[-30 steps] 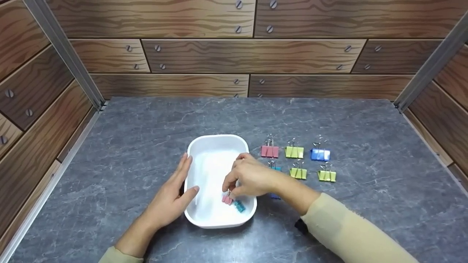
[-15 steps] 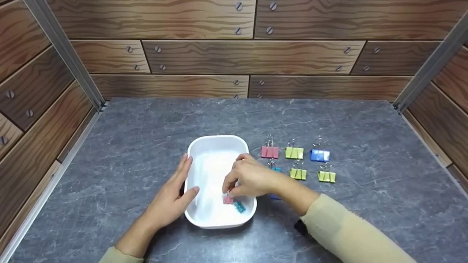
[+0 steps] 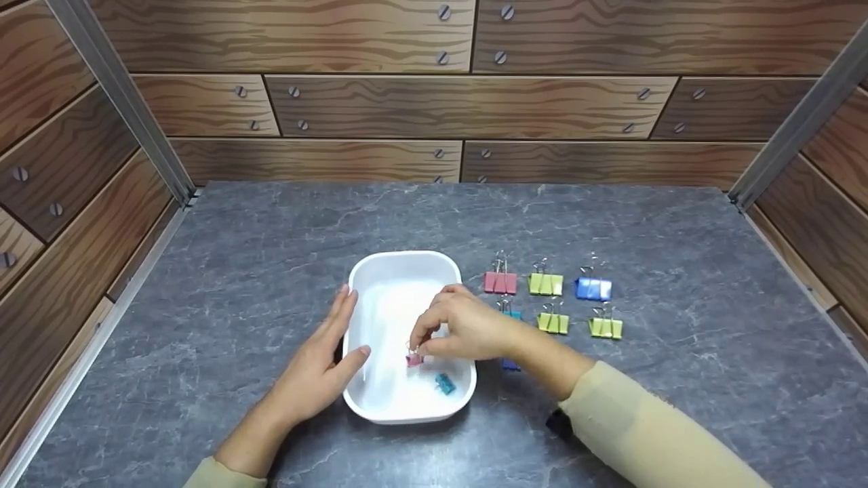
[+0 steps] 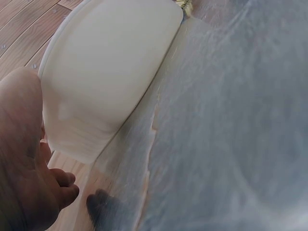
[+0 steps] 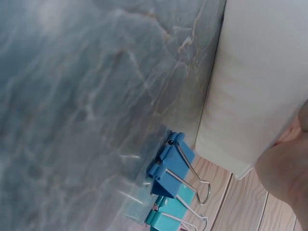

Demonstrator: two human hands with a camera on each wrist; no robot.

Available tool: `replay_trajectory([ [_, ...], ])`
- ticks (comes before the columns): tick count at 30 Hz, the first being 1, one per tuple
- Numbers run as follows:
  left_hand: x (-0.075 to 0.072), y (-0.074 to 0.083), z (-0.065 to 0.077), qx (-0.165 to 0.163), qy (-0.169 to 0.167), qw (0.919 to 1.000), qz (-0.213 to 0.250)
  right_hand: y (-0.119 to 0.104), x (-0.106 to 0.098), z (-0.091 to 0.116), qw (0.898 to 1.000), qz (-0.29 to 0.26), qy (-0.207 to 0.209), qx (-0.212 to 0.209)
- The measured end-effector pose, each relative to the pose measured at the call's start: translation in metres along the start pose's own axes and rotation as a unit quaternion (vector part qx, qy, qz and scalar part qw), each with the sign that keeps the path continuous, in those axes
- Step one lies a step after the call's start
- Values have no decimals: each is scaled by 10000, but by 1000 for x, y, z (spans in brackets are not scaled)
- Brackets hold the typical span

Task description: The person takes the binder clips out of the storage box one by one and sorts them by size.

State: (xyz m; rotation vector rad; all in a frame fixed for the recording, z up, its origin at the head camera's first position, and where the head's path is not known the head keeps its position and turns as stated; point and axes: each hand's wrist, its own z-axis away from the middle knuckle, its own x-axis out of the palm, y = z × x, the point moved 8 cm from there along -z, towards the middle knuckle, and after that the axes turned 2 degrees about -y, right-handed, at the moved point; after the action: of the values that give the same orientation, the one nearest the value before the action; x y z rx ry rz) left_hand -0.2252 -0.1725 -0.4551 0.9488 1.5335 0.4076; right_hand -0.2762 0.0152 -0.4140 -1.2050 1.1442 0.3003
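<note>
In the head view, a white plastic tub (image 3: 405,252) stands on the grey table. My left hand (image 3: 313,373) rests along its left side, fingers straight at the outer wall and thumb over the rim. Inside the tub, my right hand (image 3: 463,327) pinches a small pink binder clip (image 3: 414,360) by its wire handles. A small teal binder clip (image 3: 445,384) lies near the tub's front right corner. In the left wrist view the left thumb (image 4: 19,110) is against the tub's rim. The right wrist view does not show the pinched clip.
Right of the tub stand larger binder clips in rows: pink (image 3: 500,282), yellow-green (image 3: 546,284), blue (image 3: 594,288), two more yellow-green, and a teal one (image 5: 168,214). A darker blue clip (image 5: 168,163) stands close to the tub, partly hidden by my right forearm in the head view.
My right hand has shifted the small pink clip slightly left and away from me inside the tub, farther from the teal clip. The left hand and tub have stayed put.
</note>
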Motion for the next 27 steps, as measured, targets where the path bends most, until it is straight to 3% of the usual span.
replay_trajectory([
  [5,2,-1,0,-59,-16,10000,6,3,-6,1,9953,-928,286,48],
  [11,4,-2,-1,-78,-46,9999,54,6,-16,6,9791,-1891,640,399],
  [19,2,-1,-1,5,-1,10000,-35,-2,-43,20,9678,-2196,1190,321],
  [27,0,0,-1,15,11,10000,-18,-5,-72,51,9618,-2294,1472,268],
])
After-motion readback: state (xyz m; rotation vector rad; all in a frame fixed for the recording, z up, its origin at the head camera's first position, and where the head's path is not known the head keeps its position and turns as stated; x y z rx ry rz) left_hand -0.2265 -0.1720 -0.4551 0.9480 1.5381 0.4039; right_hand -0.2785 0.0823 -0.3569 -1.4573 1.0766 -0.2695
